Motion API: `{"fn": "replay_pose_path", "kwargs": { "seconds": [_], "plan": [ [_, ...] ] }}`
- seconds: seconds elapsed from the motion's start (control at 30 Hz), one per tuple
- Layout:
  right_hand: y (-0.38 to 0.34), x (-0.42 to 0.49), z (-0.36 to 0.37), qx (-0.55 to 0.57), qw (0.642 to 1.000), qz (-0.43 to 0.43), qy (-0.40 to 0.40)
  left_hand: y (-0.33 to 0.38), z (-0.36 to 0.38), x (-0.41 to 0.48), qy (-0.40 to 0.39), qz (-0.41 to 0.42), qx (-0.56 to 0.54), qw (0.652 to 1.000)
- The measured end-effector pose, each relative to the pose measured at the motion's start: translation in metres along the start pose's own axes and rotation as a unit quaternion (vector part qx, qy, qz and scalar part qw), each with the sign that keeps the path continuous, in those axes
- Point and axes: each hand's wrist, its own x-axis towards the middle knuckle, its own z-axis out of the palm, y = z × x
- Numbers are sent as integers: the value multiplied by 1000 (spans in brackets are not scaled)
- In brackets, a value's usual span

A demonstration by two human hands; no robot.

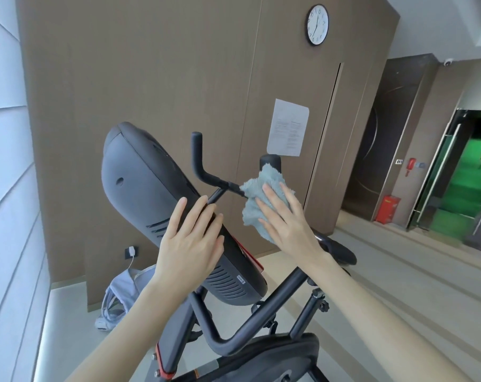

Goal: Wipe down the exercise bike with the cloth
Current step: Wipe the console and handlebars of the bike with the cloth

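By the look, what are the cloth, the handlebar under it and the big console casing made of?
The cloth is pale blue-grey with fuzzy, looped pile, so likely microfibre or terry. The handlebar is matte black, probably a coated metal tube or a foam grip; I cannot tell which. The console casing looks like dark moulded plastic with a satin sheen and moulded vent slots.

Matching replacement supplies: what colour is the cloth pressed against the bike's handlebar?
The cloth is pale blue-grey, shown in the head view.
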Motion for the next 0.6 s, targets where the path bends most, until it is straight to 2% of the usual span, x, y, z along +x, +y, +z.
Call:
{"fn": "replay_pose_path", "kwargs": {
  "seconds": [0.1,0.27,0.4,0.6],
  "plan": [
    [5,-1,-2,23,1000,-13,-15,0,-2,1,0,-1,2,1000],
    [15,37,2,96,993,36,64,4,-7,3,-7,-6,4,1000],
    [7,6,11,180,980,68,55,14,-13,5,-1,-33,-26,999],
    [29,10,14,271,961,13,60,39,-22,23,29,-34,-27,999]
  ]
}}
